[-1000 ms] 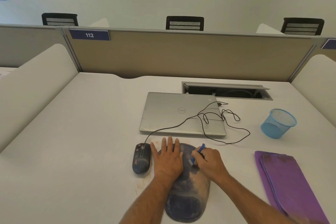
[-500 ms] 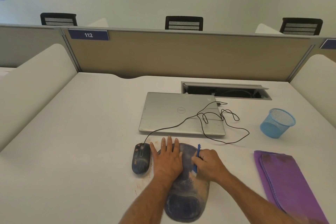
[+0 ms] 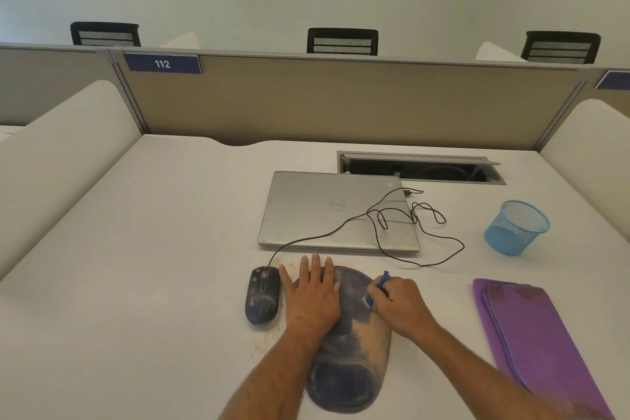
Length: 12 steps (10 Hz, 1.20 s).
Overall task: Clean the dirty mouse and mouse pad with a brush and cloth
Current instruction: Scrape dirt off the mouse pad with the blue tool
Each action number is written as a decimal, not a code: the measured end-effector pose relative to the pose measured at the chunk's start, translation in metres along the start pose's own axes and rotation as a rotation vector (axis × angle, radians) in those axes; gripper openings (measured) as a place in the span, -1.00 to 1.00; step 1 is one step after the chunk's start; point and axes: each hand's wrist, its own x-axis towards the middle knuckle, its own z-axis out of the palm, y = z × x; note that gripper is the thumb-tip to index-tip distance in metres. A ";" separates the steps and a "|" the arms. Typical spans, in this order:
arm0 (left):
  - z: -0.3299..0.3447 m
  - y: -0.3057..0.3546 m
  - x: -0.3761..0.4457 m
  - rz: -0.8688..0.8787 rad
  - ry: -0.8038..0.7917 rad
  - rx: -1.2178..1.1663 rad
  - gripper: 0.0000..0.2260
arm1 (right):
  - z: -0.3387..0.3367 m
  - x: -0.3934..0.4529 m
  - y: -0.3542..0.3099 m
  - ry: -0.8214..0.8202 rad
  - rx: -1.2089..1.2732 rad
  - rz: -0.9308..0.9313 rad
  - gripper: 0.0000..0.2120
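Your left hand [image 3: 312, 297] flat, fingers spread, pinning one dusty mouse pad [image 3: 351, 344] on desk [image 3: 136, 283]. Your right hand [image 3: 397, 305] grips one blue brush [image 3: 377, 287], bristles on pad. One dirty mouse [image 3: 261, 295] just left. One purple cloth [image 3: 531, 341] right. One laptop [image 3: 335, 211], closed. One mesh cup [image 3: 516, 227].

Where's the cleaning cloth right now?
In the head view the purple cloth lies folded on the desk at the near right, untouched, right of the right hand and below the blue mesh cup.
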 end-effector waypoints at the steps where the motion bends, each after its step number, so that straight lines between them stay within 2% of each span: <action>1: 0.000 0.000 0.000 0.000 0.002 -0.001 -0.48 | -0.001 0.001 0.001 -0.035 0.005 0.010 -0.72; 2: 0.000 0.000 0.000 -0.001 0.001 -0.004 -0.48 | -0.005 0.003 0.004 0.065 0.060 0.027 -0.71; 4: 0.000 0.000 -0.001 -0.001 -0.004 -0.002 -0.48 | -0.002 0.001 0.005 -0.026 0.003 0.035 -0.73; 5: 0.000 0.000 -0.001 0.000 -0.005 -0.002 -0.47 | -0.005 0.001 0.008 0.074 0.054 0.038 -0.69; 7: -0.001 0.000 -0.001 -0.001 -0.008 0.002 -0.47 | -0.006 0.001 0.008 -0.017 0.001 0.022 -0.67; 8: -0.001 0.000 -0.001 0.000 -0.005 0.000 -0.47 | -0.008 0.001 0.009 0.107 0.084 0.026 -0.67; 10: -0.002 0.000 -0.002 -0.003 -0.004 -0.003 -0.47 | -0.005 -0.002 0.008 -0.024 0.009 0.020 -0.69; 11: -0.001 0.000 -0.002 -0.002 -0.003 -0.006 -0.47 | -0.006 0.000 0.011 0.070 0.074 0.029 -0.69; 12: -0.001 -0.001 -0.002 0.000 -0.003 -0.010 -0.47 | -0.007 -0.001 0.012 0.029 0.036 0.041 -0.69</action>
